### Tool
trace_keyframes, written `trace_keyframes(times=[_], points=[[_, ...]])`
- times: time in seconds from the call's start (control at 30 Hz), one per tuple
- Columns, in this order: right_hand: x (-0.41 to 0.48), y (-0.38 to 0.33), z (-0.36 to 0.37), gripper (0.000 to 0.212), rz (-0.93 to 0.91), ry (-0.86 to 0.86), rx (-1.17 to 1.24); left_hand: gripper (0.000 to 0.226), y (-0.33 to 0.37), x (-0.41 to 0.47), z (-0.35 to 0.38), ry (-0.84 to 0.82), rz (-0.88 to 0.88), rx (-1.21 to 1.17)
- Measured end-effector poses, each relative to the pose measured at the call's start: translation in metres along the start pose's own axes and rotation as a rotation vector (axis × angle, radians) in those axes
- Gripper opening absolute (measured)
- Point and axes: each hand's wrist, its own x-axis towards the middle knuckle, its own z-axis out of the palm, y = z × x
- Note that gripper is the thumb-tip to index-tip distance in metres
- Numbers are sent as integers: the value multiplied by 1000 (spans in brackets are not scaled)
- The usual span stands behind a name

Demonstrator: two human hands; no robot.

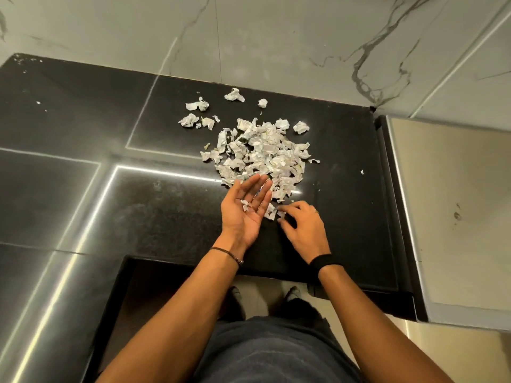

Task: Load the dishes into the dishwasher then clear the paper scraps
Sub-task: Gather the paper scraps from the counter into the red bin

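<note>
Close to the near edge of the black bench, the left hand lies palm up, fingers straight and relaxed, with a tiny scrap resting on the palm (a thin bracelet circles that wrist). Just beside it the right hand is palm down, its curled fingers pinching a white piece at the heap's near rim. The paper scraps sit heaped mid-bench, nearer the right edge. Beyond them, crumpled bits lie apart toward the far edge, under the marbled wall.
</note>
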Motion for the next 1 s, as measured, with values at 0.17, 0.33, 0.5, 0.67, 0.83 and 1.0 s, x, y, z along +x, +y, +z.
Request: trace_keyframes(times=[0.17,0.33,0.5,0.67,0.83,1.0], points=[[0,-9,-1,12,62,161,89,47,1,3,-3,-1,8,36],[-5,-44,-13,10,112,224,448,45,-10,7,-5,13,16,32],[-5,-52,-13,15,100,175,533,35,-15,6,-10,11,-4,-115],[-11,-28,4,22,145,113,258,35,-8,0,-18,1,13,-111],[-14,-22,22,15,-14,98,-40,42,-1,-5,-25,26,51,-18],[-22,-18,9,5,31,194,30,48,3,-4,-31,63,75,10]])
